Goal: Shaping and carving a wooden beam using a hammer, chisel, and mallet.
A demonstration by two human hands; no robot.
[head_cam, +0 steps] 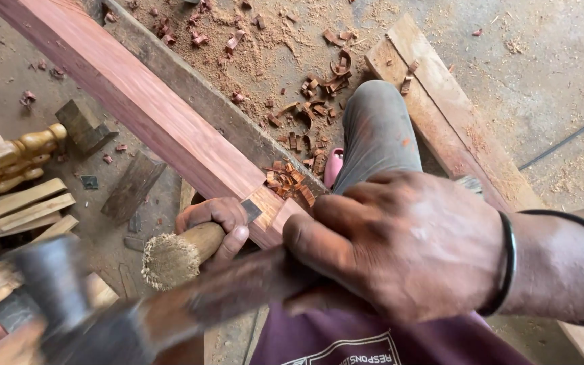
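My right hand (400, 243) grips the wooden handle of a hammer (96, 311), whose blurred dark metal head is at the lower left. My left hand (214, 220) is closed around a chisel (184, 251) with a frayed, mushroomed wooden butt. The chisel's blade meets the end of a long reddish wooden beam (143, 101) that runs from the top left to the centre. Fresh reddish chips (288, 181) lie on the beam's end. A black band sits on my right wrist.
A grey plank (204, 94) lies alongside the beam, and another board (441, 108) lies at the right. Sawdust and shavings (312, 88) cover the concrete floor. Turned pale wooden parts (8, 169) and offcut blocks (86, 125) sit at the left. My knee (376, 128) is bent ahead.
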